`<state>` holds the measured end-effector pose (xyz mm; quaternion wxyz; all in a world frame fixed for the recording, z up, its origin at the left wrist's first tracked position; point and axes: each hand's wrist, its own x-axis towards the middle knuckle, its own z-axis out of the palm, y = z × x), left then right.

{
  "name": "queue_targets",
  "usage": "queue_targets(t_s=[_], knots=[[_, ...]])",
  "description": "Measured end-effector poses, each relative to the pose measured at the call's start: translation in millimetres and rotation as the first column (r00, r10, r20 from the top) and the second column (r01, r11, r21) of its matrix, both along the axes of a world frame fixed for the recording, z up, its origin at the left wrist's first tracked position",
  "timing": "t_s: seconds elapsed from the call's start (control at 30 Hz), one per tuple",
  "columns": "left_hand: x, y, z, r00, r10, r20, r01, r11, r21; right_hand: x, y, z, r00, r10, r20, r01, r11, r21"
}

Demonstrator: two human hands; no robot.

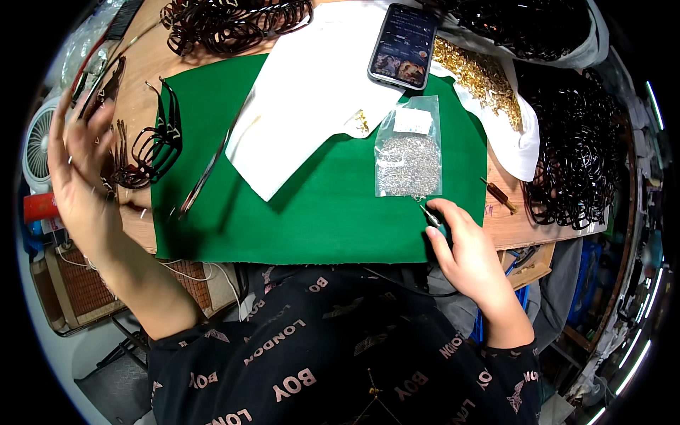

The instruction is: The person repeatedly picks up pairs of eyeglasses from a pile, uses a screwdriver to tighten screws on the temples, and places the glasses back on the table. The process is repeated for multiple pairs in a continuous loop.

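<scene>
My right hand (467,248) is closed around a slim corded electric screwdriver (433,217), thumb and forefinger near its metal tip. That tip points at the mouth of a clear plastic bag (407,134) full of small silver screws (409,166), a few of which spill at its lower edge. Raised at the far left, my left hand (85,152) has its fingers stretched and apart, with nothing visible in them. Beside it stand dark glasses frames (156,145) with their temples up. A blurred dark strip, perhaps a temple (212,163), lies across the green mat (319,219).
A phone (402,46) rests on white cloth (297,99). Gold-coloured small parts (482,81) fill another cloth at the back right. Piles of dark frames (574,156) crowd the right side; more frames (234,25) lie at the back. A brown-handled screwdriver (501,197) lies right of the mat.
</scene>
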<state>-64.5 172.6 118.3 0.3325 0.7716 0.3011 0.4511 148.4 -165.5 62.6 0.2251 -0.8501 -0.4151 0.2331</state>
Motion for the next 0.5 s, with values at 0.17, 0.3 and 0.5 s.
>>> queue_targets(t_s=[0.17, 0.3, 0.5], knots=[[-45, -18, -17, 0.773, -0.344, 0.533, 0.525, 0.819, -0.232, 0, 7, -1, 0.999, 0.014, 0.046, -0.012, 0.998, -0.054], [-32, -56, -11, 0.626, -0.603, 0.494, 0.745, 0.65, -0.151, -3, 1, 2, 0.998, 0.055, -0.015, -0.056, 0.996, -0.063], [-6, -70, -25, 0.321, -0.569, 0.757, 0.931, 0.338, -0.141, -2, 1, -5, 0.997, -0.005, 0.075, 0.008, 0.999, -0.052]])
